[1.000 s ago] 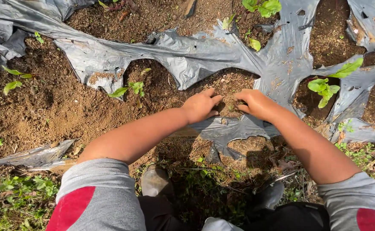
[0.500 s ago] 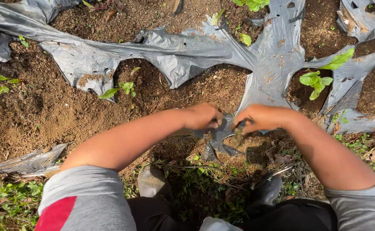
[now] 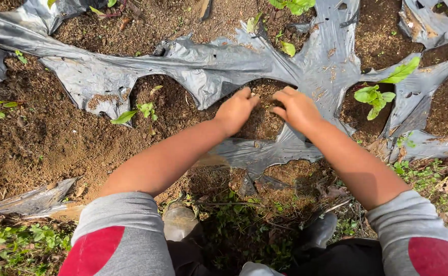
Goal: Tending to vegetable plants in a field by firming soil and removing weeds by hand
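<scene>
Left hand (image 3: 237, 110) and right hand (image 3: 296, 106) were pressed, fingers bent, nothing grasped, into soil (image 3: 262, 115) at frame centre, gap in grey plastic sheet (image 3: 208, 64).

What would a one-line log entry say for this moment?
left hand: on soil hole | right hand: same | grey plastic mulch: torn | seedling: right

This was an outdoor vegetable plot or small farm bed. Loose brown soil (image 3: 40, 138) lay under a torn grey plastic mulch sheet (image 3: 224, 61) with planting holes cut in it. Young green seedlings (image 3: 375, 94) grew through the holes, weeds (image 3: 14, 245) edged the bed, and the person wore muddy boots (image 3: 180, 222).
</scene>
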